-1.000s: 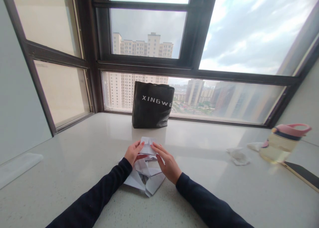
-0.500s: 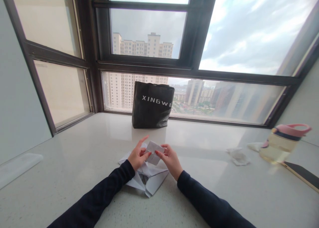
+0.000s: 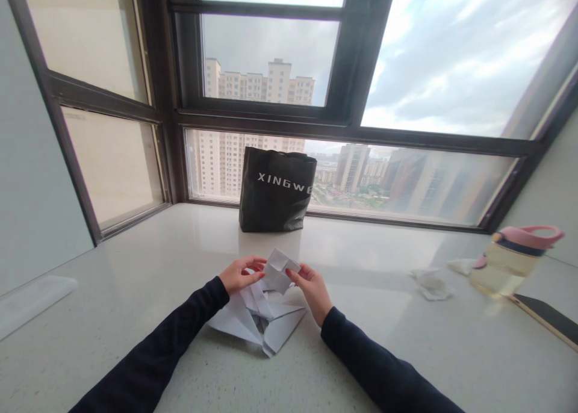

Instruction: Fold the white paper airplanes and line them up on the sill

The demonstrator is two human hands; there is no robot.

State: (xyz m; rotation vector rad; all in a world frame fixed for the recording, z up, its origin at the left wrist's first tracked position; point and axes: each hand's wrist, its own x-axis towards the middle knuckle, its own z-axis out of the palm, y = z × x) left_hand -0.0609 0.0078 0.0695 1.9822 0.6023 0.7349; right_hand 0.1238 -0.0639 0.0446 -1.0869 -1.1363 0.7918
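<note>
A small square of folded white paper [image 3: 279,268] is held up over the counter, with flaps showing on its face. My right hand [image 3: 312,285] pinches its right side, thumb in front and fingers behind. At its left edge is my left hand [image 3: 244,274], thumb and curved fingers apart, the tips at or just short of the paper. Below both hands lie several folded white paper pieces [image 3: 284,330], overlapping on the counter; one of them is partly covered by my left hand.
A black bag [image 3: 276,205] with white lettering stands by the window. On the right are crumpled tissues [image 3: 431,283], a bottle with a pink lid [image 3: 508,262] and a phone [image 3: 548,316]. A translucent white strip [image 3: 38,301] lies far left on the pale counter [image 3: 149,262].
My left hand has moved left, its thumb coming off the front of the folded paper. The square has tilted and risen slightly in my right hand. A lower paper piece has shifted left.
</note>
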